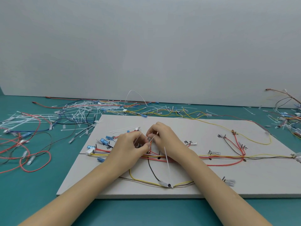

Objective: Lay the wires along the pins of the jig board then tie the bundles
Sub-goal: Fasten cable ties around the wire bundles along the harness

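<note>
A white jig board (187, 126) lies on a teal bench (40, 193), filling the lower middle and right of the frame. Both hands meet just left of the board's centre. The left hand (128, 145) has its fingers curled and its thumb and forefinger pinched on a thin white cable tie (137, 138) that runs up and left from the fingertips. The right hand (160, 136) is curled over the same spot, its fingers bent down onto the tie and the wires beneath; how it grips cannot be told, since the fingertips hide each other. A second white cable tie (167, 160) slants down from below the right wrist toward the lower middle of the board.

The wire bundle (219, 156) of red, yellow, brown and black strands runs across the board from left to right, passing under both hands and along small dark pins (225, 136). At the left end sit a white connector (90, 151) and several blue terminals (104, 141). A yellow wire (254, 139) loops toward the right edge, and a yellow and brown pair (146, 181) sags toward the near edge of the board.

Across the upper left of the bench lie loose cable ties (81, 111) and loose wires (35, 159) in red, black and blue. Another tangle of wires (288, 118) sits at the far right edge. A pale grey wall (146, 46) fills the upper half.
</note>
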Tool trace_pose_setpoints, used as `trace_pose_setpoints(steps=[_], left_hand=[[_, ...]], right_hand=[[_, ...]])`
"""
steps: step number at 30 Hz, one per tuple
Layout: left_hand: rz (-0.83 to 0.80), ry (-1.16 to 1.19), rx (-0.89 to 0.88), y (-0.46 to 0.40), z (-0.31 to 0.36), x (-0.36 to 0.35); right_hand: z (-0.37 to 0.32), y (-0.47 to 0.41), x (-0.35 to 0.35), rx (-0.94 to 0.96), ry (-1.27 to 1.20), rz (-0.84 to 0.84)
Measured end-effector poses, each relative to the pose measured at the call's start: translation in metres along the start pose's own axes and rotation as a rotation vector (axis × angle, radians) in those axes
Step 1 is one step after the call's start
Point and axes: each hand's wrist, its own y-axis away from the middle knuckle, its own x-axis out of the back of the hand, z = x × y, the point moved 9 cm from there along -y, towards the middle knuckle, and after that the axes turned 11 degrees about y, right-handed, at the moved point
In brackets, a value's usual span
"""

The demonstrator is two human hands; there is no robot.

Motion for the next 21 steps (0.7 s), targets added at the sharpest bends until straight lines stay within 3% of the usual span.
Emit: trace_pose_setpoints(steps=[11,16,19,21], left_hand=[[0.007,-0.041,0.025,-0.001,-0.003,0.002],[-0.016,-0.033,0.035,-0.002,-0.005,0.001],[-0.023,-0.013,0.034,-0.001,-0.004,0.000],[-0.029,-0.001,0.037,0.000,-0.004,-0.002]], right_hand=[[-0.005,-0.008,-0.005,-0.090,-0.024,-0.167],[0.002,0.001,0.006,-0.128,-0.274,-0.095],[0.010,0.009,0.015,-0.120,-0.201,0.008],[0.009,0.014,0.012,-0.092,-0.163,-0.035]])
